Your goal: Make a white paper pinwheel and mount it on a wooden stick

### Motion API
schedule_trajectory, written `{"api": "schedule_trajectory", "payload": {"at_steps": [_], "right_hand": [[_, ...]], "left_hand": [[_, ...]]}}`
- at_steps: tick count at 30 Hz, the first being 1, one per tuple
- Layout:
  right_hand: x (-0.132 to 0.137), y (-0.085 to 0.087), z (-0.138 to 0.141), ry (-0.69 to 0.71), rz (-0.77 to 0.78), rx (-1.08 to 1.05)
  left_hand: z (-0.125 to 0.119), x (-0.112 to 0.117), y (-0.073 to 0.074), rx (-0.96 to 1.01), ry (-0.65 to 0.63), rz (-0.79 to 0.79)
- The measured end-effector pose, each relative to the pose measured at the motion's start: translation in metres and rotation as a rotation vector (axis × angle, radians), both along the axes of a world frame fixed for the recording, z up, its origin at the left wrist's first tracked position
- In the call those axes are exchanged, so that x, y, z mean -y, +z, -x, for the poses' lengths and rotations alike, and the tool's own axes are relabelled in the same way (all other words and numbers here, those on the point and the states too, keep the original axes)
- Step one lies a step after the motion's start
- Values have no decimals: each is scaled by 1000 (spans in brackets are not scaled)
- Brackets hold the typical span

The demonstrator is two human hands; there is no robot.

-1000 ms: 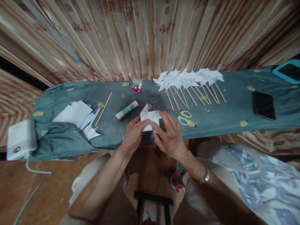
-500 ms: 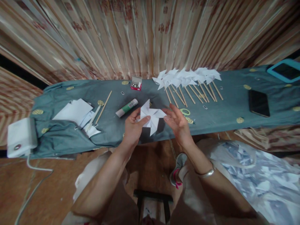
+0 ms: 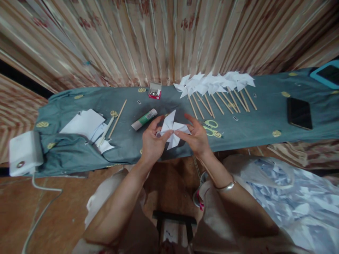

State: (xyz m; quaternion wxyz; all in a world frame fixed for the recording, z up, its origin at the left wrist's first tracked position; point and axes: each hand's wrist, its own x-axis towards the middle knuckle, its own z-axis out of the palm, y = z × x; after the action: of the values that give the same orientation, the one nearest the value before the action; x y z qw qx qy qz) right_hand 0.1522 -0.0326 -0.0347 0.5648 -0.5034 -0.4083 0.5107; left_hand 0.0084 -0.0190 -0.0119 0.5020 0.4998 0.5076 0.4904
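A white paper pinwheel without a stick is held between my two hands, above the front edge of the cloth-covered table. My left hand grips its left side, thumb pressed near the middle. From the other side my right hand pinches it, thumb also close to the centre. The fingers behind the paper are partly hidden. Just beyond my left hand lies a glue stick. Green-handled scissors rest to the right of my right hand.
Several finished pinwheels on sticks lie in a row at the back. A red box of pushpins, a lone stick, paper sheets, a phone and a white device are on the table. A bag of paper pieces stands right.
My right hand has moved left and closed on the pinwheel, its thumb now near the centre beside the left thumb. The view has shifted slightly, showing more of the scissors.
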Motion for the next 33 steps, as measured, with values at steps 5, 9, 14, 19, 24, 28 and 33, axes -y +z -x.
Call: {"api": "schedule_trajectory", "payload": {"at_steps": [5,9,14,19,24,28,33], "right_hand": [[1,3,-2,43,-24,28],[4,7,-3,48,-44,149],[5,8,-2,29,-9,150],[4,4,-4,43,16,143],[3,3,-6,45,36,126],[3,3,-6,38,48,97],[2,2,-5,45,61,44]], "left_hand": [[2,1,1,-59,-15,-14],[1,2,0,-170,-18,-57],[0,1,-5,-196,-16,-60],[0,1,-5,-148,-42,-27],[0,1,0,-101,-56,21],[0,1,-1,-76,-62,26],[1,-1,-2,-65,-44,10]]}}
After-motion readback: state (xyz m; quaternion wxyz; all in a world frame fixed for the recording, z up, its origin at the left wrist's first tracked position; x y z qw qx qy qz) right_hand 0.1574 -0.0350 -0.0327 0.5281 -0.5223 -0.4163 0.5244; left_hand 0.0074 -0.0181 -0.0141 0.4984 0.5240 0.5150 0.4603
